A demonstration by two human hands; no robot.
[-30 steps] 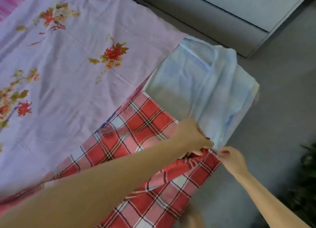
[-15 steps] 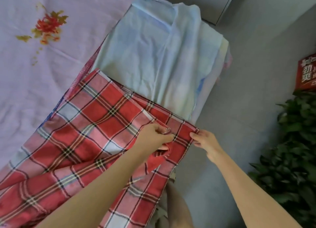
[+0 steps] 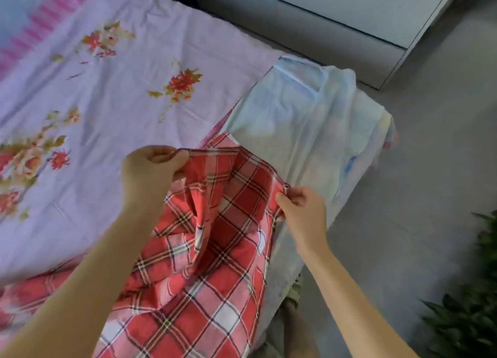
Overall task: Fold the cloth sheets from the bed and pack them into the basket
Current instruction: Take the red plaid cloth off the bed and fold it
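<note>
1. Left hand [image 3: 150, 169] pinches one corner of the red checked sheet [image 3: 215, 250]
2. Right hand [image 3: 301, 212] pinches the other corner
3. The sheet hangs between both hands, draped over the bed [image 3: 107, 89]

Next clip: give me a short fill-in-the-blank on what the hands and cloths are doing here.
1. Both the left hand and the right hand pinch the top edge of the red ____ sheet.
2. Beyond it, a pale ____ cloth lies at the bed's corner.
3. The lilac bedspread is printed with ____.
4. On the floor at the right stands a green ____.

Missing words: plaid; blue; flowers; plant
</note>
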